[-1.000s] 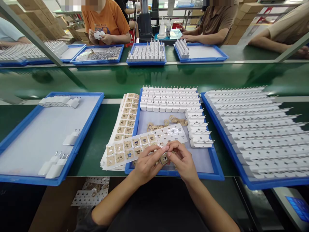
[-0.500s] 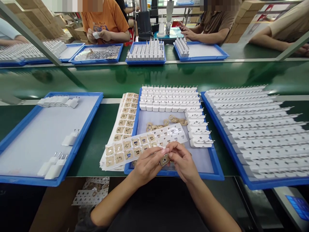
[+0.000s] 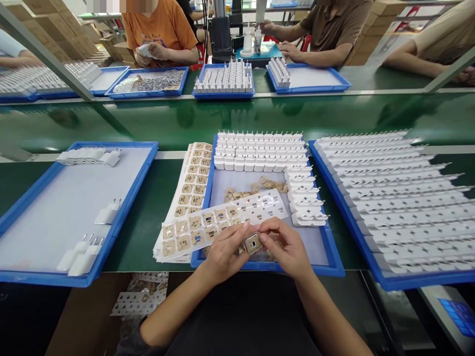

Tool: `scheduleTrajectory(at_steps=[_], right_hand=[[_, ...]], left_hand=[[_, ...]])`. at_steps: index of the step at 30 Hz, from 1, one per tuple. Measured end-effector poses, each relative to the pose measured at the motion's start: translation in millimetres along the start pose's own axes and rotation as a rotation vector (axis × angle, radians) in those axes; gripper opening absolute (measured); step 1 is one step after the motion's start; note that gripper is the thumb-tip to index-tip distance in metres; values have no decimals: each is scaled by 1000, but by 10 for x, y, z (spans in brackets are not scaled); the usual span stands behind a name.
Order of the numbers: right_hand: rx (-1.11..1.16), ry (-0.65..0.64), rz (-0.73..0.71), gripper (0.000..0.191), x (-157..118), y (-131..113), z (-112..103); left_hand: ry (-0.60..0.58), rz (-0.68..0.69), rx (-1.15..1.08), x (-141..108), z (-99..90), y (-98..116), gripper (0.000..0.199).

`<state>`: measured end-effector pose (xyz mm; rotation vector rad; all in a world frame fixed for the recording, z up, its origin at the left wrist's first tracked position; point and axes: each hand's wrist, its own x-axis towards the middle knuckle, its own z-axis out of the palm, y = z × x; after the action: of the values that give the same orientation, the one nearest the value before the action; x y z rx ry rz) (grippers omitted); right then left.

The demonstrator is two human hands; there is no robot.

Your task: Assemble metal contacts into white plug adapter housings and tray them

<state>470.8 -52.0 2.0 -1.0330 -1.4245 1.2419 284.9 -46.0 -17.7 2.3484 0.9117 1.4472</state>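
Observation:
Between my fingers is a small plug adapter with a brown sticker on the face turned toward me. My left hand is closed around its left side, partly hiding it. The thumb and fingers of my right hand pinch its right edge. Both hands are over the front of a blue tray. Just beyond them a white sheet of brown stickers lies slanted across the tray's left rim, its right part bare of stickers. Loose brown pieces lie behind the sheet. White plug adapters stand in rows at the tray's back and right.
A stack of sticker sheets lies left of the tray. Another blue tray at left holds several white adapters. The right-hand blue tray is filled with rows of adapters. Across a green divider, co-workers sit behind more trays.
The adapter's stickered face has turned more into view between my hands. My right fingers have shifted slightly along its edge. Across the bench, a co-worker's hand has risen to the machine.

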Motion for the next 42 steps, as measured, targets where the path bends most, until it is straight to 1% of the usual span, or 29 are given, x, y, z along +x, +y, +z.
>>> scheduleTrajectory(at_steps=[4, 7, 10, 12, 15, 18, 21, 25, 28, 32, 34, 37, 42], right_hand=[[-348, 40, -239, 11, 6, -29, -19], [-556, 78, -435, 17, -26, 4, -20], [-662, 68, -569, 22, -76, 32, -14], [-670, 75, -592, 20, -93, 28, -6], [-597, 96, -556, 17, -84, 9, 13], [-500, 88, -477, 20, -68, 4, 35], [-477, 95, -433, 23, -65, 7, 48], [-473, 97, -412, 21, -71, -14, 43], [-433, 92, -330, 19, -71, -40, 36], [-201, 70, -97, 11, -48, -50, 25], [-61, 41, -8, 5, -28, -41, 13], [116, 9, 73, 3, -6, -4, -4], [282, 32, 138, 4, -38, 92, 16]], left_hand=[[-16, -2, -7, 2, 6, -3, 76], [-31, -31, -33, 15, 10, 3, 78], [-51, -60, -83, 35, 12, 15, 79], [-61, -59, -117, 43, 13, 17, 78], [-50, -65, -127, 39, 20, 5, 76], [-26, -47, -91, 18, 33, -15, 76], [-19, -18, -49, 2, 39, -27, 75], [-41, 17, -11, -2, 30, -30, 76], [-53, 54, 15, -8, 21, -29, 74], [-55, 100, 49, -37, 13, -33, 67], [-56, 108, 45, -53, 11, -37, 65], [-55, 106, 28, -65, 9, -41, 67], [-45, 75, 7, -48, 15, -37, 70]])
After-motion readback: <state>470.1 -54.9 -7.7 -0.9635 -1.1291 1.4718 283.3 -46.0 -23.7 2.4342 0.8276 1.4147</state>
